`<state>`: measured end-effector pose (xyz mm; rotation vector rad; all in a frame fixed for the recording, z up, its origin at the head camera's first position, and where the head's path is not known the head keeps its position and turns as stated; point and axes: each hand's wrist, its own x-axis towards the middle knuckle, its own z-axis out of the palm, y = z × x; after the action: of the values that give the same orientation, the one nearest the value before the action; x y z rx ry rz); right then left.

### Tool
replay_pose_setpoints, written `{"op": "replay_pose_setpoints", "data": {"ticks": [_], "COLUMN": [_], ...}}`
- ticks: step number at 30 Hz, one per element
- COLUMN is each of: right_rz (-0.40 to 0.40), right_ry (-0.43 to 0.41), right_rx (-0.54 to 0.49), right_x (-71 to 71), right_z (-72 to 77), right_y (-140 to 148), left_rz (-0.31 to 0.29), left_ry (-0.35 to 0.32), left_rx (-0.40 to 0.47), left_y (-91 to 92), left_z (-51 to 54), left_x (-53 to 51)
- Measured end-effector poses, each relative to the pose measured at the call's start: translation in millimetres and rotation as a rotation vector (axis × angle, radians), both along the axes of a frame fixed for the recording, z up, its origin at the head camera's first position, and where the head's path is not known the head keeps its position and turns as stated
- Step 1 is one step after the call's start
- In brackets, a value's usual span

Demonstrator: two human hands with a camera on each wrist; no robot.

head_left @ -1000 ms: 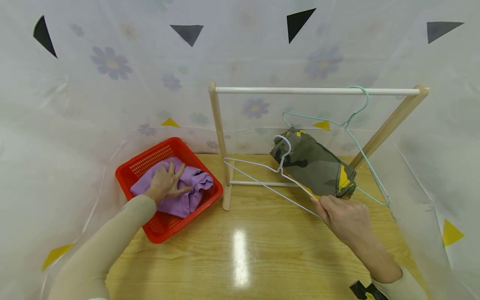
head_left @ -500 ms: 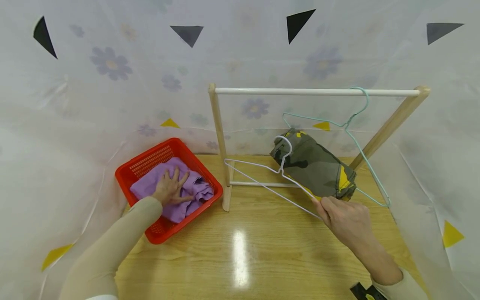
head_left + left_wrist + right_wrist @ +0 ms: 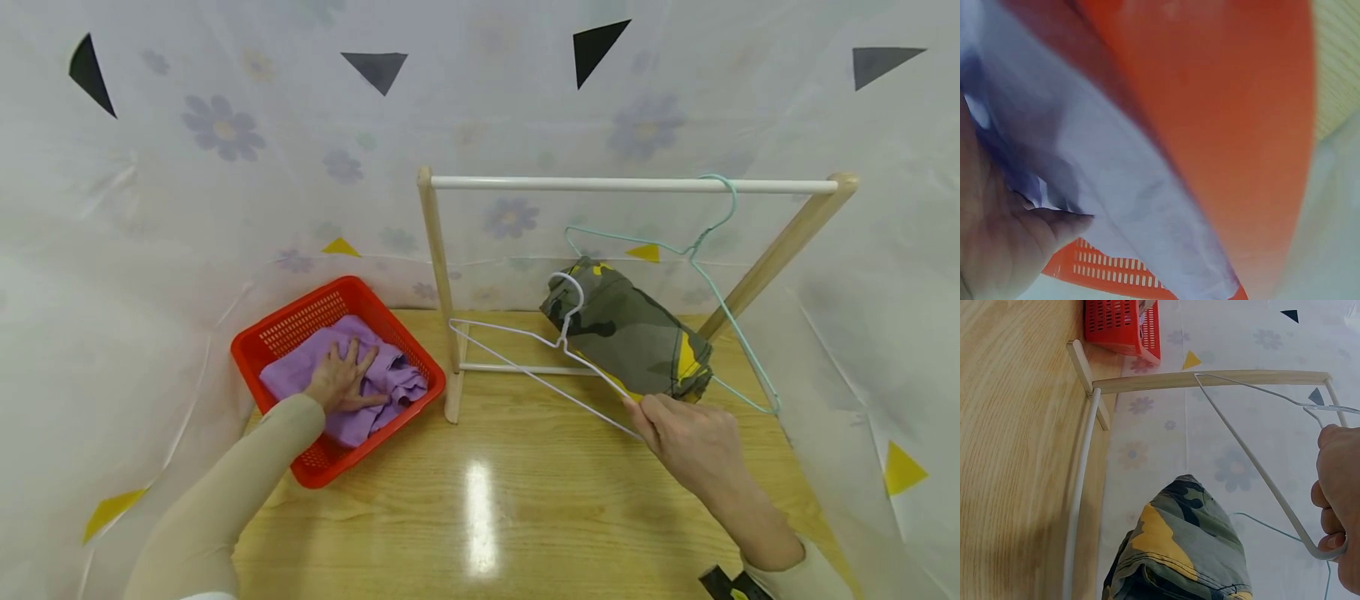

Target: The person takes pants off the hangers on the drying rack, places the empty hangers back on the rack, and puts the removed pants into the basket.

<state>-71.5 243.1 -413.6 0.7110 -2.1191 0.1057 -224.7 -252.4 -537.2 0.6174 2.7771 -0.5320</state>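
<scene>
My left hand (image 3: pixel 342 380) rests with spread fingers on a crumpled purple cloth (image 3: pixel 300 363) inside the red basket (image 3: pixel 247 360). In the left wrist view the hand (image 3: pixel 1010 244) lies against the cloth (image 3: pixel 1129 181). My right hand (image 3: pixel 693 437) grips the end of a white hanger (image 3: pixel 517 329), its hook pointing up and nothing on it. The right wrist view shows the curled fingers (image 3: pixel 1329 515) round the hanger's corner. A camouflage garment (image 3: pixel 630 333) with yellow patches lies behind the white hanger, near a mint hanger (image 3: pixel 723 304) hooked over the rack's bar.
A rack with a white top bar (image 3: pixel 555 182) and wooden legs stands on the wooden table (image 3: pixel 555 517), right of the basket. Its low rail (image 3: pixel 510 367) runs near the tabletop. Pale flowered sheeting (image 3: pixel 495 100) surrounds the table at the back and sides.
My left hand has shifted slightly right on the purple cloth, which has moved a little and shows different folds. The right hand and white hanger have barely moved.
</scene>
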Motion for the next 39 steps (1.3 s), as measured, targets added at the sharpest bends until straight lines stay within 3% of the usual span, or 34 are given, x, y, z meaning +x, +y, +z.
{"op": "replay_pose_setpoints", "data": {"ticks": [7, 10, 19, 26, 39], "right_rz": [0.002, 0.001, 0.006, 0.011, 0.009], "right_ry": [-0.011, -0.014, -0.028, -0.036, -0.050], "right_rx": [-0.005, -0.004, -0.006, -0.001, 0.004], "right_x": [0.1, 0.3, 0.2, -0.1, -1.1], "right_z": [-0.9, -1.2, -2.1, -3.5, -5.7], "right_y": [1.2, 1.2, 1.5, 2.1, 2.7], "left_rz": [0.015, 0.048, 0.195, 0.183, 0.176], "left_ry": [0.021, 0.044, 0.073, 0.071, 0.046], "left_rx": [0.082, 0.094, -0.023, -0.025, 0.042], "left_y": [-4.3, -8.6, -15.3, -18.2, -21.8], "left_z": [10.2, 16.4, 31.2, 24.4, 8.7], "left_x": [1.7, 6.5, 27.3, 33.3, 30.3]}}
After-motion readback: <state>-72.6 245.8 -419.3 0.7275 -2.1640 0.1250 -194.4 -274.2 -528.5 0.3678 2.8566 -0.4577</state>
